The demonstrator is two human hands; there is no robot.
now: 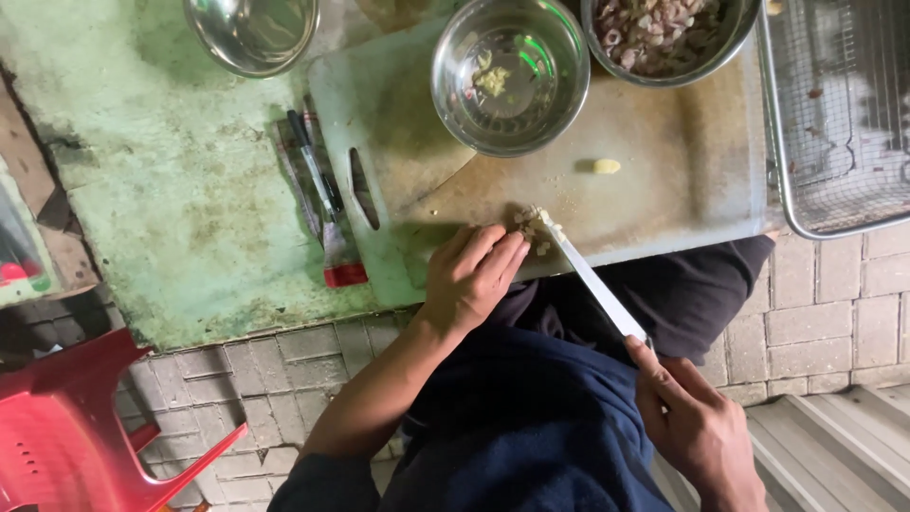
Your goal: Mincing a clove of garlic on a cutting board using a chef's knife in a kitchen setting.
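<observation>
My right hand (pixel 697 422) grips the handle of a long knife (pixel 592 280), whose blade tip rests in a small pile of chopped garlic (pixel 534 228) on the pale cutting board (pixel 664 180). My left hand (pixel 471 275) lies curled at the board's near edge, fingertips touching the pile. One whole garlic clove (pixel 606 166) sits apart on the board. A steel bowl (pixel 510 76) with a few garlic bits stands on the board's far side.
A larger steel bowl (pixel 668 38) holds chopped reddish pieces. An empty steel bowl (pixel 252 33) stands far left. A wire basket (pixel 839 114) is at the right. Peelers or small knives (pixel 322 204) lie on the green tabletop (pixel 180 190). A red plastic chair (pixel 66 427) stands on brick paving.
</observation>
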